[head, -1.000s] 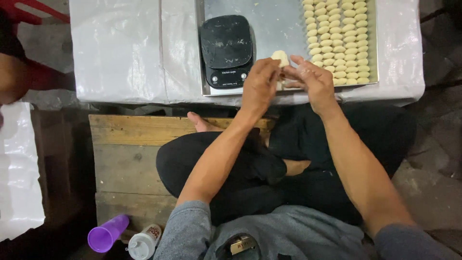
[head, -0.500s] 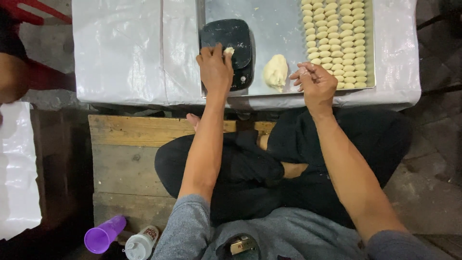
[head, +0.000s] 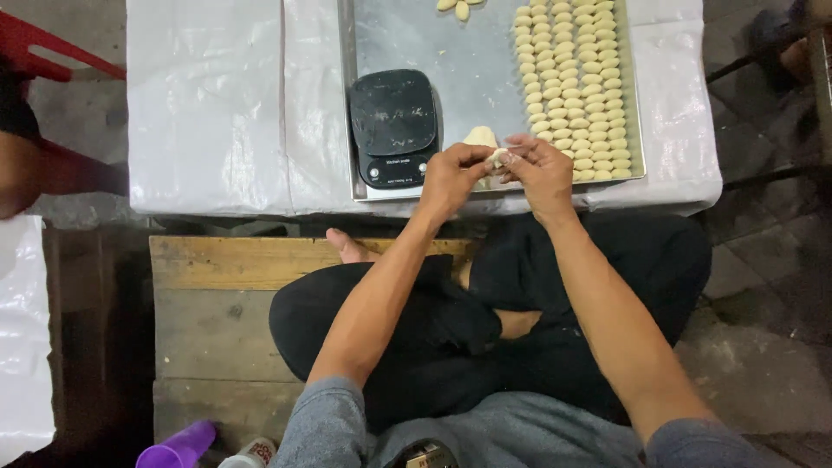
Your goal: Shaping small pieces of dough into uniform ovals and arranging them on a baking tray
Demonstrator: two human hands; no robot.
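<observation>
My left hand (head: 452, 178) and right hand (head: 539, 169) are pinching a small dough piece (head: 497, 157) between fingertips | hovering over the metal tray's (head: 485, 61) near edge, beside the black scale (head: 394, 127) | I'm pressing lightly, judging even shaping best.

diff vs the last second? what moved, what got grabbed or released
The left hand came back off the black kitchen scale, whose platform is now bare, and met the right hand at the tray's near edge. Both hands now pinch a small dough piece between their fingertips. The dough lump, rows of shaped pieces and metal tray stayed put.
</observation>
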